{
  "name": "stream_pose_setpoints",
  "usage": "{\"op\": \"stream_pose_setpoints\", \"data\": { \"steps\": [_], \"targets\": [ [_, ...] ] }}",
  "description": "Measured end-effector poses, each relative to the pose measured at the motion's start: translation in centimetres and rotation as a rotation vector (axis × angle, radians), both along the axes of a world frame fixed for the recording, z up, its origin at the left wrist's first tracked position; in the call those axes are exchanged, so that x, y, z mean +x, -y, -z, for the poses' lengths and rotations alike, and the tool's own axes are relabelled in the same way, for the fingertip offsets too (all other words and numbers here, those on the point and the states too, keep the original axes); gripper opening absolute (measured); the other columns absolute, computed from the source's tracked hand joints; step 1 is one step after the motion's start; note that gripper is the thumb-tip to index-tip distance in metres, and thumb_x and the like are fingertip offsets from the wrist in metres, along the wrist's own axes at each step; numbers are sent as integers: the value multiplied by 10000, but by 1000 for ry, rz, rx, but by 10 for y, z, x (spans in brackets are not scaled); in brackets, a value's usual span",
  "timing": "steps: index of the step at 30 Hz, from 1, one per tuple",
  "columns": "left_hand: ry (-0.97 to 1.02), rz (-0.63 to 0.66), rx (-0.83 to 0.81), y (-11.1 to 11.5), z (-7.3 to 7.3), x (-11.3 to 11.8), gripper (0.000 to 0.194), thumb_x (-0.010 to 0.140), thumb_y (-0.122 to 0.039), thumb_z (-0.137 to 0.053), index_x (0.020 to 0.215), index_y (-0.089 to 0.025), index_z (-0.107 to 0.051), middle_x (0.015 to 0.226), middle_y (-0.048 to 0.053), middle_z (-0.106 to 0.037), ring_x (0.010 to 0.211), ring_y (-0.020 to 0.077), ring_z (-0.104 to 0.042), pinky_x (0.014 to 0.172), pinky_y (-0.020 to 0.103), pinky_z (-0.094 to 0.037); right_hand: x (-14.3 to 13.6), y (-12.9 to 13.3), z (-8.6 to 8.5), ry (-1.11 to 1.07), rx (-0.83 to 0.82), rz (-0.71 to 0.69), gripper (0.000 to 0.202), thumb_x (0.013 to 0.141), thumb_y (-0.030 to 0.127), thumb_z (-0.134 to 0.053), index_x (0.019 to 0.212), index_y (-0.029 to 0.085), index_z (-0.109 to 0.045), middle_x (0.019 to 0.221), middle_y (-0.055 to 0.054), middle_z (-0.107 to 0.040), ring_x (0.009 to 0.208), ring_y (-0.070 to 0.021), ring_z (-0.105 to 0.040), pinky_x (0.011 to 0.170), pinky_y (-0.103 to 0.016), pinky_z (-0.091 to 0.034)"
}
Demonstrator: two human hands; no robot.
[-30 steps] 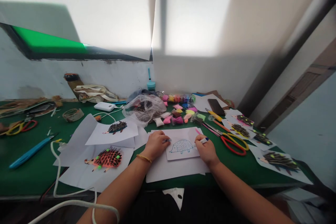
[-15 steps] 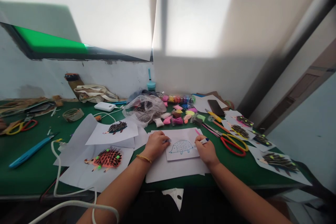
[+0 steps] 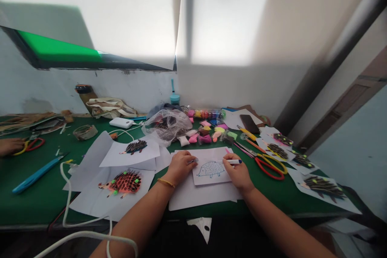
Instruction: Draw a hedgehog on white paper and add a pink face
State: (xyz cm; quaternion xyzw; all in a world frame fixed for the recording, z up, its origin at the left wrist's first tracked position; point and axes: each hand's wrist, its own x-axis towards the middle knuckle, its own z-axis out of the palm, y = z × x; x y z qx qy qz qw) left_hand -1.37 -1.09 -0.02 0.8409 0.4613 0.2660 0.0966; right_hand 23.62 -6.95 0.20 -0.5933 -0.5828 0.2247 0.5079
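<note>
My right hand [image 3: 238, 172] grips a white marker [image 3: 233, 161] with a dark blue end, held over the right side of a small white sheet [image 3: 208, 181]. On that sheet is a blue outline drawing of a hedgehog [image 3: 211, 169] with a dotted body. My left hand [image 3: 182, 166] rests at the sheet's left edge, its fingers pinched round something small and pale that I cannot make out. Larger white paper [image 3: 193, 201] lies beneath. Left of my arm are a red-orange hedgehog craft [image 3: 123, 182] and a dark one [image 3: 136, 146], both on paper.
Red-and-yellow scissors [image 3: 270, 165] and several hedgehog cards [image 3: 323, 187] lie at right. Behind the sheet are small colored clay packets [image 3: 204, 139] and a plastic bag [image 3: 166, 125]. At left are a blue cutter [image 3: 38, 174], a white cable [image 3: 67, 193] and another person's hand [image 3: 10, 146] at scissors.
The marker in my right hand has swung to lie flatter, near the hedgehog's rear. At the far left, another person's hand has come further into view at the scissors' handles.
</note>
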Motion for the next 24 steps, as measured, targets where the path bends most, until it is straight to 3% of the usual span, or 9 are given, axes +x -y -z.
{"op": "stream_pose_setpoints", "data": {
  "steps": [4, 8, 11, 16, 24],
  "targets": [
    [28, -36, 108, 4, -3, 0, 131, 822, -302, -716, 943, -307, -766, 977, 24, -689, 928, 204, -596, 840, 355, -411, -3, 2, 1, -4, 15, -85, 217, 805, 418, -589, 827, 207, -634, 780, -31, -660, 708, -195, -607, 643, -289, -474],
    [0, -59, 265, 9, -10, 1, 130, 826, -309, -728, 950, -335, -752, 943, 2, -707, 947, 213, -583, 913, 412, -344, -6, 5, 2, -49, 51, -158, 206, 805, 358, -600, 919, 204, -675, 919, -62, -709, 848, -224, -666, 757, -319, -514],
    [-25, -39, 315, 13, -13, 1, 128, 827, -317, -728, 955, -324, -741, 913, -7, -715, 919, 207, -585, 943, 423, -323, -11, 8, -1, -51, 38, -262, 194, 832, 317, -576, 947, 207, -686, 908, -58, -721, 863, -222, -681, 805, -333, -521],
    [-43, -15, 322, 16, -14, 2, 121, 856, -319, -687, 970, -322, -726, 904, -6, -712, 917, 208, -584, 997, 433, -294, -21, 12, -12, -92, 30, -342, 205, 858, 321, -572, 981, 202, -685, 952, -68, -725, 882, -225, -684, 811, -342, -531],
    [-64, -2, 226, 16, -13, 2, 132, 883, -343, -636, 976, -341, -730, 922, 15, -698, 957, 218, -567, 1056, 449, -259, -30, 9, -16, -111, -71, -333, 233, 833, 359, -594, 971, 194, -683, 936, -77, -734, 884, -236, -686, 780, -341, -526]
  ]
}}
